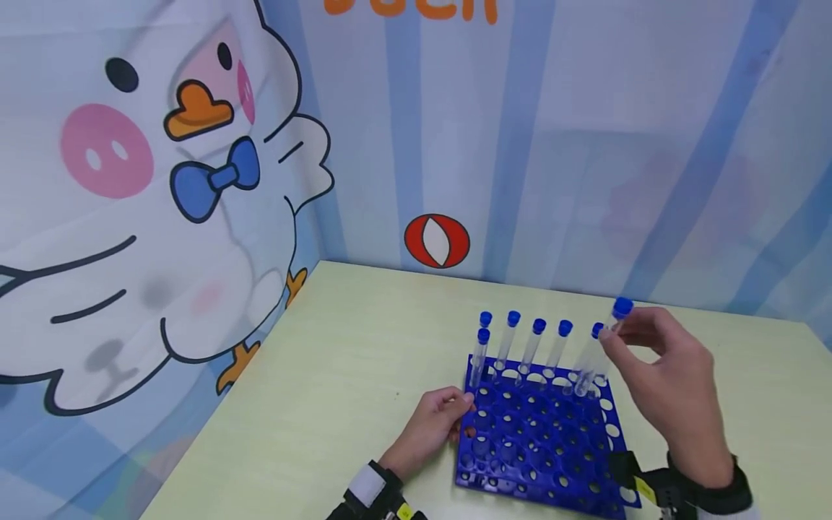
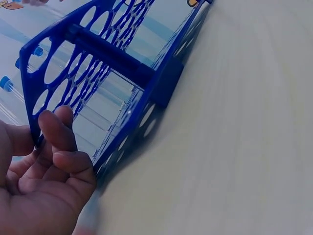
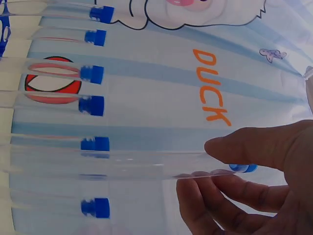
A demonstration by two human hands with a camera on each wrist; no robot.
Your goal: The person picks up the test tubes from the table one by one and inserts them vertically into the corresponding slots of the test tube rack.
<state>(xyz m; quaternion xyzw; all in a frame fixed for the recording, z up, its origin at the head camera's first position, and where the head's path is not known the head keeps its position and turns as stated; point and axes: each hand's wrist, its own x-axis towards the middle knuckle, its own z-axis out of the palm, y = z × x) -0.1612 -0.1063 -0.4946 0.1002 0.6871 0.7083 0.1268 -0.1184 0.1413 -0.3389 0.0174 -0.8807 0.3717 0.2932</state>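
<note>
My right hand (image 1: pixel 676 375) pinches a clear test tube (image 3: pixel 146 165) near its blue cap, between thumb and fingers. That tube leans over the right end of the blue test tube rack (image 1: pixel 539 462); whether its bottom is inside a hole cannot be told. My left hand (image 1: pixel 432 426) grips the rack's left edge, thumb on top; the left wrist view shows the fingers curled at the rack's corner (image 2: pixel 36 132). Several other capped test tubes (image 1: pixel 533 339) stand along the rack's far row, and one test tube (image 1: pixel 479 357) stands nearer, at the left.
The rack rests on a pale table (image 1: pixel 338 375). A cloth backdrop (image 1: pixel 585 180) with a printed duck (image 1: pixel 195 238) rises behind the table and along its left side. Each wrist wears a dark strap.
</note>
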